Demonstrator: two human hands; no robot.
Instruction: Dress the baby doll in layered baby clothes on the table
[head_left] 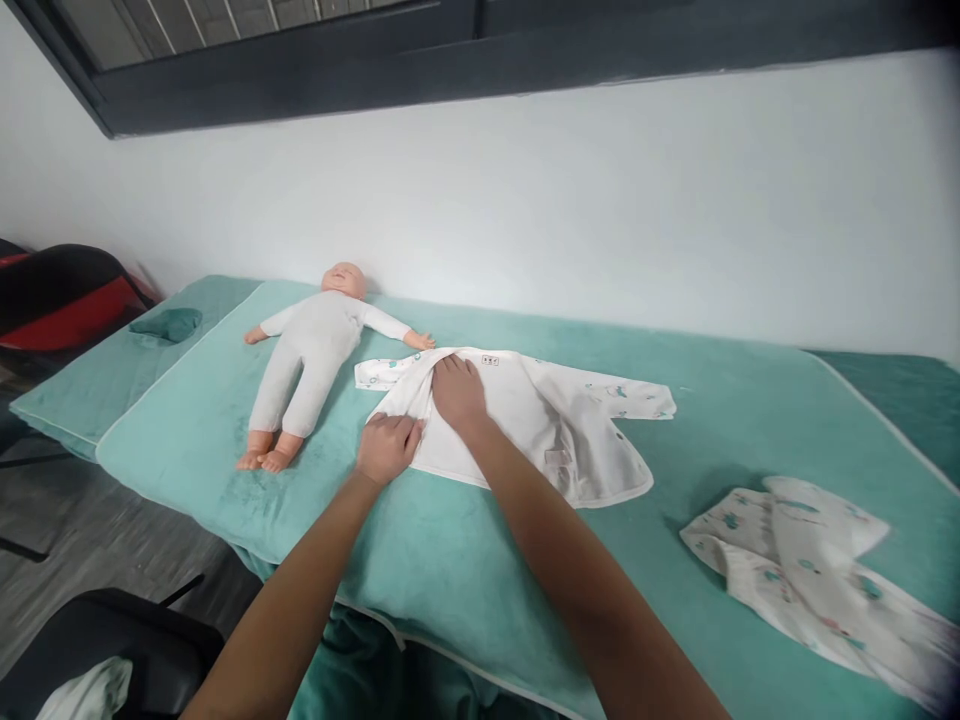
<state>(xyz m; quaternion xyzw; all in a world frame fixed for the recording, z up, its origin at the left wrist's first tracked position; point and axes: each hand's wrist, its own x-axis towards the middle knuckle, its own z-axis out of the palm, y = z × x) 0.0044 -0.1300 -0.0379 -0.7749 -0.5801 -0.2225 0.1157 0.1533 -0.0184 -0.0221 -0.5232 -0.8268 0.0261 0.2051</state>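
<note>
A white baby jacket [517,425] with a small print on its sleeves lies spread open on the green bed cover, its plain inside facing up. My left hand [390,447] is closed on the lower edge of the jacket's left front panel. Higher up, my right hand [459,392] rests at the neckline with bent fingers pinching the cloth near the fold; its fingertips are partly hidden. Just left of the jacket, a baby doll [315,350] in a white bodysuit lies on its back, one hand close to the jacket's sleeve.
Printed baby clothing [806,570] lies crumpled at the right of the green bed cover [735,400]. A small green pillow [166,325] is at the far left end. Black chairs [112,650] stand beside the bed, and a white wall [525,210] runs behind it.
</note>
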